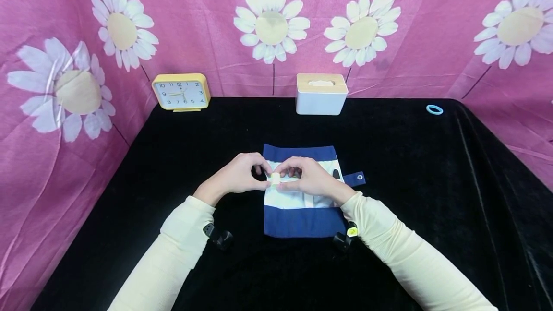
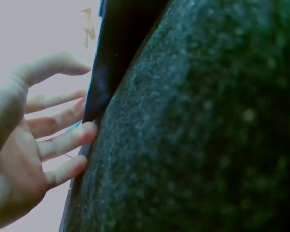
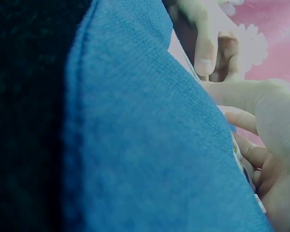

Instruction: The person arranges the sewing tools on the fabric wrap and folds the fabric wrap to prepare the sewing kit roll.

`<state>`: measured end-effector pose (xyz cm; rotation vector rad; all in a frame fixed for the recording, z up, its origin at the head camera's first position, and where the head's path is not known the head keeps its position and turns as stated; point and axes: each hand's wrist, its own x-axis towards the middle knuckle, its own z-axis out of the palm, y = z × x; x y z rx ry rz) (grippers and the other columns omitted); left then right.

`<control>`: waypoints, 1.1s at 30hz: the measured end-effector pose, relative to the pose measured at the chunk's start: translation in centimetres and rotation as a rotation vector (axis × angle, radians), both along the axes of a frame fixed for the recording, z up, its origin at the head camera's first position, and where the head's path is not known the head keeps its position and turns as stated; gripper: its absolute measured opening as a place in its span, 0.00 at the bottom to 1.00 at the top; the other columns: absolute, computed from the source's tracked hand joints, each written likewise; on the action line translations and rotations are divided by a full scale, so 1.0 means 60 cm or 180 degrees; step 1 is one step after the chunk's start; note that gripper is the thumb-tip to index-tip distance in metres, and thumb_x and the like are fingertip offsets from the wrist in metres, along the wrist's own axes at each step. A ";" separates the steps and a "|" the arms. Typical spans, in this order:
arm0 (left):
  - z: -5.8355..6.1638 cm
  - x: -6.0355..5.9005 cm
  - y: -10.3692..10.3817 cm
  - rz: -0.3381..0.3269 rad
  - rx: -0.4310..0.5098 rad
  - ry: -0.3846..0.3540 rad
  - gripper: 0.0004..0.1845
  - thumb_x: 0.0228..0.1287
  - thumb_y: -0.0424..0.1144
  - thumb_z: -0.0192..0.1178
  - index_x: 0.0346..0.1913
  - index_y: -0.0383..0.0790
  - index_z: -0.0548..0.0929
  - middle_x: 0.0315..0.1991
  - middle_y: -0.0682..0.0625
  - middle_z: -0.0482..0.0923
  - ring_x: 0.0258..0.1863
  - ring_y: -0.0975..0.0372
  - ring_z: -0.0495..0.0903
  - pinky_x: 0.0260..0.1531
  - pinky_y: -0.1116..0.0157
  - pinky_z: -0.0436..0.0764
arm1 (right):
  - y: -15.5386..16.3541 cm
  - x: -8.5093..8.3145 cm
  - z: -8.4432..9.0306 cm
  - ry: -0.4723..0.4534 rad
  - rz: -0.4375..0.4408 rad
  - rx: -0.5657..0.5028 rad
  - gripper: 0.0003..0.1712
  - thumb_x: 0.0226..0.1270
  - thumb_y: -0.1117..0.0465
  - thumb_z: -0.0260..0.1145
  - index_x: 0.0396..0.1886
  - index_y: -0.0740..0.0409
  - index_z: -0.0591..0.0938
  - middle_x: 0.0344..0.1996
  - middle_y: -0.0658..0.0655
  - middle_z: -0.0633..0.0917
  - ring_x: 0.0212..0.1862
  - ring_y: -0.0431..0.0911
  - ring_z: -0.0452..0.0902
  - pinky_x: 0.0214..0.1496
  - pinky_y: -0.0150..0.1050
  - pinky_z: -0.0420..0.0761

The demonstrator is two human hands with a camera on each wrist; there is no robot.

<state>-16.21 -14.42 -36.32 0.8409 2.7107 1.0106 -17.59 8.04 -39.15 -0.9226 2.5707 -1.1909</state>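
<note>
A flat blue and white fabric pouch point(image 1: 298, 215) lies on the black tablecloth point(image 1: 173, 157), with a snap tab point(image 1: 355, 178) sticking out at its right. Both hands meet over its upper half. My right hand point(image 1: 311, 180) pinches a small pale yellowish piece point(image 1: 275, 178) between thumb and fingertips. My left hand point(image 1: 239, 176) rests at the pouch's left edge, its thumb reaching the same piece. In the left wrist view its fingers point(image 2: 67, 140) lie loosely spread along the dark blue edge point(image 2: 99, 92). The right wrist view shows blue fabric point(image 3: 145, 145) close up and my right hand's fingers point(image 3: 241, 96).
A yellow clock point(image 1: 181, 92) stands at the back left and a white tissue box point(image 1: 321, 93) at the back middle. A light blue ring point(image 1: 434, 109) lies at the back right. Pink daisy-print cloth point(image 1: 389, 37) walls the table on three sides.
</note>
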 end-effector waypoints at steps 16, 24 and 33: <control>0.003 -0.008 -0.016 -0.0019 0.0195 0.0211 0.11 0.54 0.38 0.67 0.41 0.41 0.83 0.40 0.50 0.81 0.38 0.58 0.79 0.41 0.60 0.78 | -0.001 -0.003 0.007 -0.0154 0.0015 -0.0139 0.19 0.51 0.51 0.74 0.44 0.48 0.83 0.34 0.47 0.84 0.38 0.41 0.77 0.42 0.35 0.76; 0.006 -0.012 -0.019 0.0140 0.0285 0.0217 0.07 0.59 0.36 0.63 0.40 0.39 0.84 0.39 0.50 0.80 0.35 0.60 0.79 0.37 0.63 0.78 | 0.022 -0.007 0.042 -0.0220 -0.0113 -0.0287 0.18 0.60 0.51 0.68 0.46 0.55 0.83 0.37 0.50 0.85 0.40 0.43 0.79 0.45 0.38 0.78; 0.012 -0.022 -0.028 0.0508 0.0283 -0.0045 0.12 0.61 0.35 0.60 0.48 0.39 0.81 0.43 0.47 0.80 0.40 0.58 0.78 0.42 0.60 0.77 | 0.068 0.017 0.066 -0.0221 -0.0347 -0.0205 0.18 0.63 0.48 0.65 0.46 0.54 0.84 0.39 0.49 0.85 0.40 0.45 0.80 0.41 0.37 0.80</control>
